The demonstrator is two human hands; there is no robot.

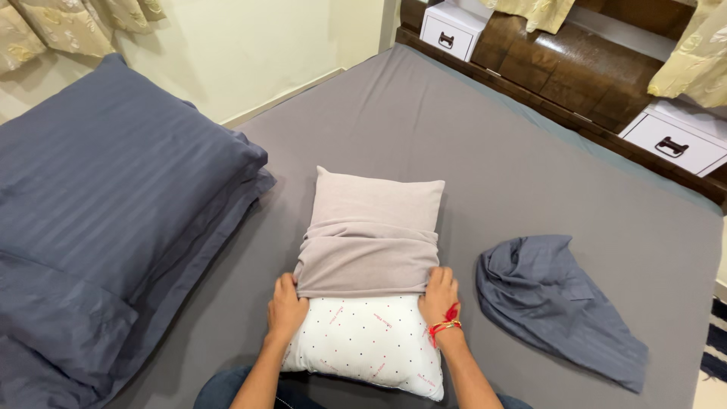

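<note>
Left hand (286,309): grip closed on the lower left edge of the pillowcase (369,246), fingers curled over the bunched hem, thumb side against the pillow (363,341). Right hand (441,297): grip likewise closed on the lower right edge of the same hem, fingers folded down over the cloth. A red thread band (445,324) sits on the right wrist.

The pillow is white with small dots and lies near the middle of the bed's near edge, its lower end touching the person's lap. The pillowcase is plain light grey and covers the far half of the pillow; the near half is bare. The cloth is gathered in folds just above both hands, and the far end lies flat with both corners filled out.

Count, on the bed (485,151), which is covered by a grey sheet:
- One white dotted pillow, partly cased.
- One light grey pillowcase, on that pillow.
- One loose dark blue pillowcase (556,303), crumpled, toward the bed's right edge, near the right hand but apart from it.
- Dark blue striped pillows (113,204) stacked along the left edge; at least two, exact number cannot be told from the overlap.

Beyond the far edge: a dark wooden headboard (560,68) and two white drawers (672,140), each with one dark handle. Patterned curtains (68,23) hang at the top left and top right.
</note>
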